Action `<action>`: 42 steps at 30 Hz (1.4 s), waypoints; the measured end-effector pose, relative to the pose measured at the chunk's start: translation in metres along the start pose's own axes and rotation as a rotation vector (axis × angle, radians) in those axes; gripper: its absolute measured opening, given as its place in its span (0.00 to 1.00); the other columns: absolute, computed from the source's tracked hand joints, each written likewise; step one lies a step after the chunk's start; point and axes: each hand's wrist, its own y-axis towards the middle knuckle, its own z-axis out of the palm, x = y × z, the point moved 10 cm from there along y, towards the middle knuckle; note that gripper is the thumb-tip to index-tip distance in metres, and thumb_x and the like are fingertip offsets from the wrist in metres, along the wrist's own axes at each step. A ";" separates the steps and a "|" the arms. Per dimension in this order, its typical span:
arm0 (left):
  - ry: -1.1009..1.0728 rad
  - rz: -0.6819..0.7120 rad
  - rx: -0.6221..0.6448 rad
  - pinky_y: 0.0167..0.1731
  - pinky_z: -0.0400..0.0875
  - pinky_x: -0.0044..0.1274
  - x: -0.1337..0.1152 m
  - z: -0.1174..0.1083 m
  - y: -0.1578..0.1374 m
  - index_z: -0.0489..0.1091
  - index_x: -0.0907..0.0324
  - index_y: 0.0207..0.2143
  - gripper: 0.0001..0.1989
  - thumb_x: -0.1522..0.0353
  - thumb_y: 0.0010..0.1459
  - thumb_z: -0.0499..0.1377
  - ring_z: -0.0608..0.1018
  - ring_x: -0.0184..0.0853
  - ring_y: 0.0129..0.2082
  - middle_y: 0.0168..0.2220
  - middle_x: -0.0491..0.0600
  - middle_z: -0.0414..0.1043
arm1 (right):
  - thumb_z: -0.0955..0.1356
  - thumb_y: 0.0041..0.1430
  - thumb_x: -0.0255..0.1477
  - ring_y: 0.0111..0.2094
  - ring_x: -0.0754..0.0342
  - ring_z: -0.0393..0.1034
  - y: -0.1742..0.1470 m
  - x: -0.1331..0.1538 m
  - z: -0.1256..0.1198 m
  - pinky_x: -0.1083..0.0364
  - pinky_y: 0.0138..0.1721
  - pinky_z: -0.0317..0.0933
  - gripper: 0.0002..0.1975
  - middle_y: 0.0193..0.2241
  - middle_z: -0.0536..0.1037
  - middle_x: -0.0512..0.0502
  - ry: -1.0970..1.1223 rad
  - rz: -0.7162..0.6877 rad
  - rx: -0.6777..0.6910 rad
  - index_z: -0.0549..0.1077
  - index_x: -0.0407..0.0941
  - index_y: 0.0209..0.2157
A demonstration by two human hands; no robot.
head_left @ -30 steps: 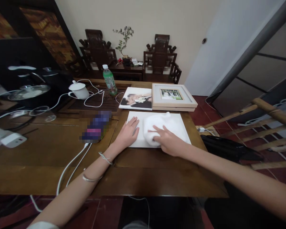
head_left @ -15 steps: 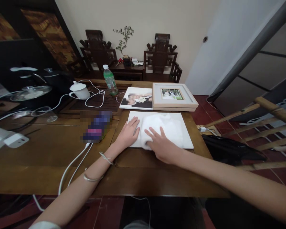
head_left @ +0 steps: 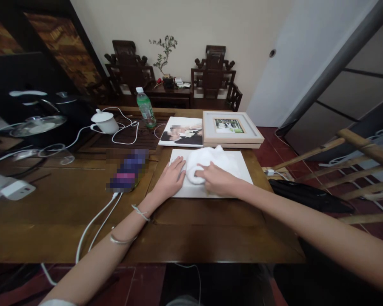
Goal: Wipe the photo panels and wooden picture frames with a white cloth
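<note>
On the white board (head_left: 191, 191), the nearer right hand (head_left: 219, 180) has its fingers gripping the white cloth (head_left: 206, 157) bunched just beyond them, the left hand (head_left: 170, 177) lying flat at the board's left edge

Fluffy cloth (head_left: 221, 159); glossy wooden table (head_left: 204, 242).

The place looks like a home, most likely a living room. Two carved dark chairs (head_left: 214, 72) flank a side table (head_left: 178, 94) that bears a potted plant (head_left: 167, 78), with a plain wall (head_left: 191, 25) behind. Nearer, a framed photograph (head_left: 229, 126) lies at the far right corner of a large wooden table (head_left: 210, 238), while a lidded white cup (head_left: 106, 124) and a drink bottle (head_left: 146, 109) stand toward its far edge. Red tiles (head_left: 267, 138) show on the floor.
</note>
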 end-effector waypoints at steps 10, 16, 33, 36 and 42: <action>-0.037 -0.016 -0.001 0.62 0.52 0.39 0.004 0.000 0.000 0.55 0.66 0.61 0.24 0.70 0.63 0.41 0.56 0.39 0.65 0.64 0.59 0.54 | 0.61 0.54 0.18 0.65 0.33 0.42 0.009 0.018 0.024 0.28 0.57 0.40 0.25 0.64 0.52 0.28 -0.198 0.025 -0.038 0.65 0.38 0.55; -0.008 -0.020 0.026 0.62 0.52 0.40 0.001 -0.001 -0.001 0.56 0.67 0.61 0.25 0.72 0.62 0.42 0.56 0.39 0.65 0.64 0.58 0.54 | 0.61 0.53 0.19 0.61 0.36 0.53 -0.042 0.072 0.013 0.32 0.56 0.49 0.19 0.59 0.62 0.30 -0.077 -0.125 0.035 0.71 0.39 0.47; -0.271 -0.047 -0.150 0.61 0.56 0.39 0.010 -0.015 0.002 0.64 0.67 0.56 0.23 0.68 0.63 0.43 0.64 0.42 0.61 0.59 0.60 0.63 | 0.58 0.54 0.16 0.63 0.34 0.48 0.033 -0.004 0.004 0.31 0.55 0.48 0.25 0.61 0.59 0.27 -0.172 0.124 -0.045 0.65 0.37 0.55; -0.467 -0.143 -0.292 0.59 0.59 0.36 0.019 -0.032 0.000 0.67 0.66 0.54 0.23 0.64 0.64 0.44 0.69 0.41 0.57 0.56 0.58 0.68 | 0.58 0.57 0.18 0.64 0.31 0.41 0.045 0.015 0.018 0.26 0.55 0.42 0.25 0.65 0.50 0.28 -0.218 0.062 -0.029 0.64 0.38 0.57; -0.655 -0.258 -0.436 0.61 0.57 0.33 0.029 -0.052 -0.006 0.67 0.66 0.54 0.26 0.60 0.66 0.42 0.68 0.39 0.58 0.57 0.56 0.67 | 0.61 0.53 0.16 0.64 0.40 0.46 0.022 0.068 0.018 0.32 0.58 0.44 0.18 0.59 0.63 0.33 -0.122 -0.293 -0.050 0.71 0.41 0.45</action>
